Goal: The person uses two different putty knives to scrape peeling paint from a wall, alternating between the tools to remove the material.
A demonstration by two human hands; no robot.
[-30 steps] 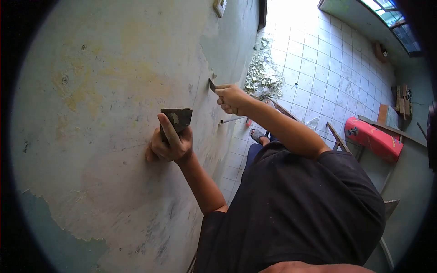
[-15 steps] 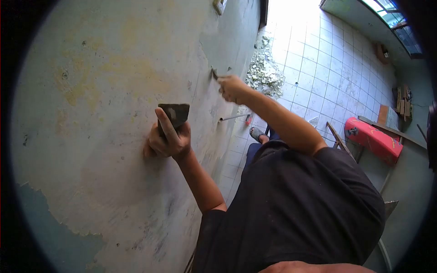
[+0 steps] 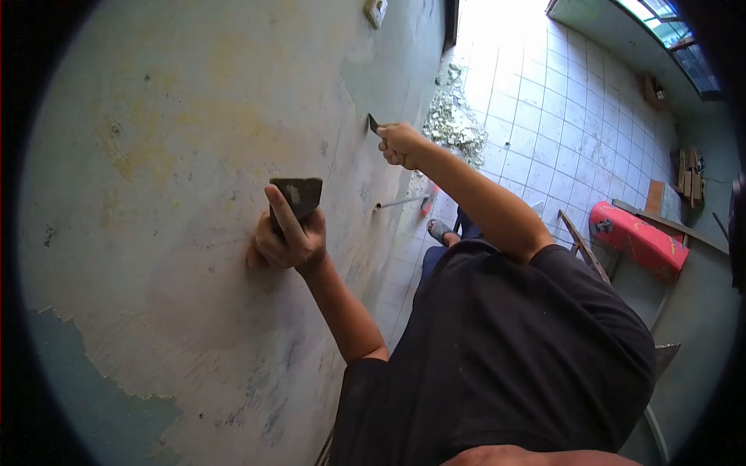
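Note:
My left hand [image 3: 287, 237] is close to the wall and holds a dark, flat, blade-like piece [image 3: 299, 197], with one finger stretched along its face. Farther up and to the right, my right hand [image 3: 399, 144] is wrapped round a small scraper [image 3: 373, 123], whose tip is at the wall [image 3: 225, 155]. Its handle is hidden in my fist. The wall is patchy, with yellowish stains and a ragged edge of peeled paint near the scraper. Another peeled patch [image 3: 93, 380] shows blue-grey at the lower left.
Flakes of debris [image 3: 452, 120] lie on the tiled floor [image 3: 544, 101] along the wall. A pipe [image 3: 400, 202] sticks out below my right hand. A pink object [image 3: 639, 239] and wooden pieces [image 3: 690, 177] are at the right. A switch [image 3: 376, 11] is at the top.
My right hand and the scraper have shifted slightly to the right and up, and the blade is tilted differently. My left hand has barely moved.

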